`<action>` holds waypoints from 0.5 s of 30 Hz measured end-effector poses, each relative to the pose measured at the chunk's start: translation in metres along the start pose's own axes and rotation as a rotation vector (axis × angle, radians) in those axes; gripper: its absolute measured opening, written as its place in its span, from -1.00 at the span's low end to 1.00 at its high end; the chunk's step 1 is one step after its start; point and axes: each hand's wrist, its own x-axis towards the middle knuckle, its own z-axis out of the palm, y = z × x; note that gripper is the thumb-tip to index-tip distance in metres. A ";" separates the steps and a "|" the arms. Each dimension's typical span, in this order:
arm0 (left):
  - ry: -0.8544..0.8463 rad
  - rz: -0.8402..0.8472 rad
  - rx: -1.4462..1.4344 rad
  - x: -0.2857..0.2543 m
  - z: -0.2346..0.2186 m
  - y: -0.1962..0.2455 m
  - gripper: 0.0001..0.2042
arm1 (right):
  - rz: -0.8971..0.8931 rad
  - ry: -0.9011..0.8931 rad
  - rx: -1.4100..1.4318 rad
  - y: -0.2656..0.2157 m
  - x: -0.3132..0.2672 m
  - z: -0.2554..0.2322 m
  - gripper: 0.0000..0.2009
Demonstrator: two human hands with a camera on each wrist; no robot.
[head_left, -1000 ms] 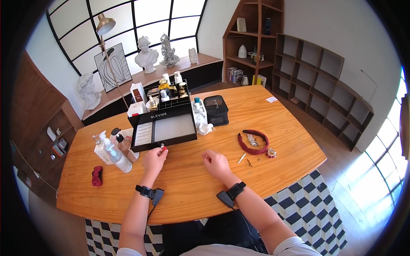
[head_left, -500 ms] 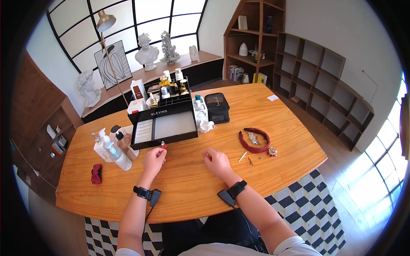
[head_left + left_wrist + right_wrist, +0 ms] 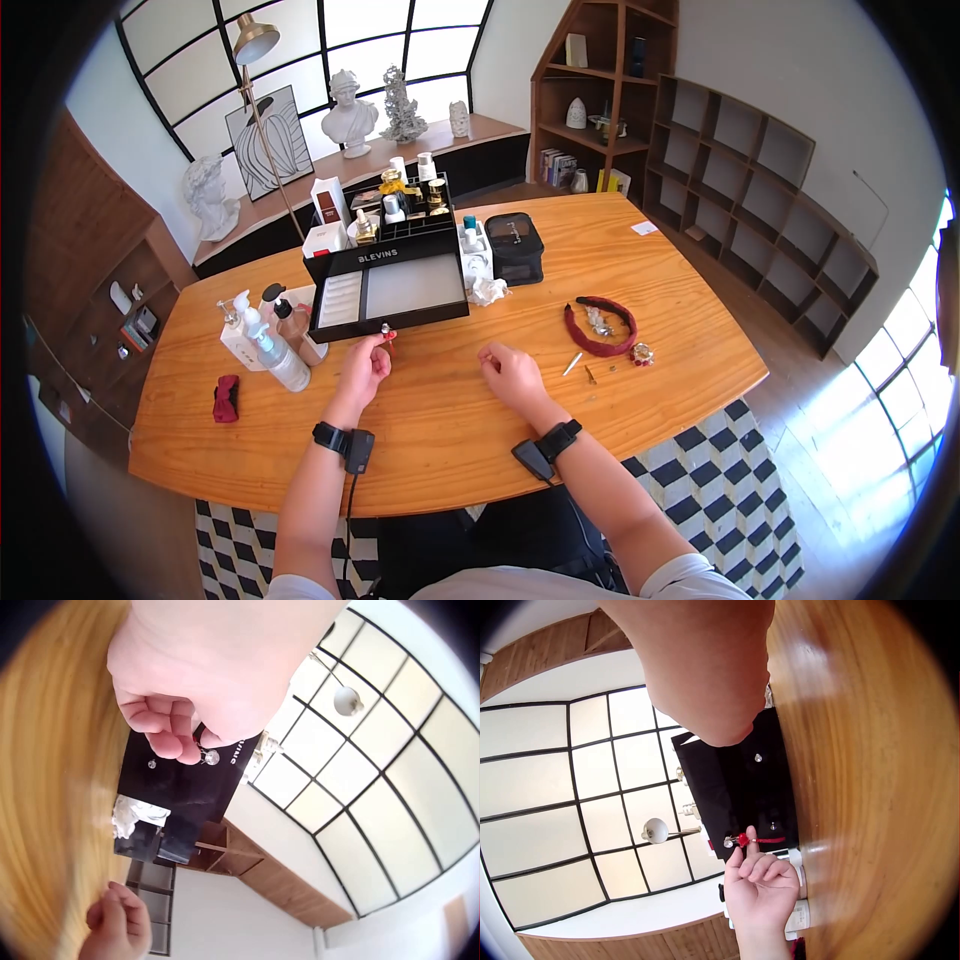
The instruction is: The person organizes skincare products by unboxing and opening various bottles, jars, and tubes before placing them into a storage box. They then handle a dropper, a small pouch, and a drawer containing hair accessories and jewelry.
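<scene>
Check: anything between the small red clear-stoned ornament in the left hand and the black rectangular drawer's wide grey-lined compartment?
Yes, the black front wall: the left hand holds the small red ornament just outside it. Past that, nothing visible blocks the grey-lined compartment.

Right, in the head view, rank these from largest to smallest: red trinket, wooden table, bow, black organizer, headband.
1. Wooden table
2. Black organizer
3. Headband
4. Bow
5. Red trinket
</scene>
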 end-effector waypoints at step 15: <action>0.165 0.255 0.603 -0.003 -0.001 0.013 -0.79 | 0.004 -0.008 -0.010 0.002 0.000 0.002 -0.90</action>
